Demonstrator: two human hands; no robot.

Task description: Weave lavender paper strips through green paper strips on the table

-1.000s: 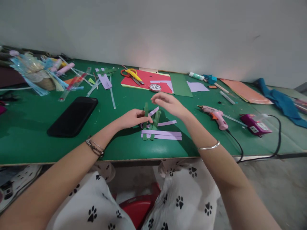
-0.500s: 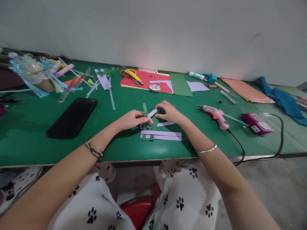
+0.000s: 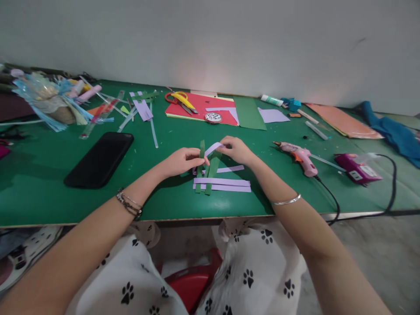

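My right hand [image 3: 236, 151] pinches the far end of a raised purple paper strip [image 3: 213, 148]. That strip bends down to the left, where the fingers of my left hand [image 3: 183, 162] are closed on it beside a green paper strip [image 3: 202, 145] standing up. What exactly lies under the left fingertips is partly hidden. A second green strip [image 3: 214, 165] slants between the hands. Nearer me, flat purple strips [image 3: 229, 184] cross the lower ends of the green ones, and another purple strip [image 3: 231, 169] lies just beyond them.
A black phone [image 3: 100, 161] lies to the left. On the right are a pink glue gun [image 3: 300, 158] with its cord and a magenta box [image 3: 357, 168]. Scissors [image 3: 181, 101] rest on red paper [image 3: 203, 104] at the back, near a glue stick [image 3: 271, 100].
My right hand has moved right and slightly away, drawing out the purple strip so that more of it shows between the hands. The left hand stays nearly in place.
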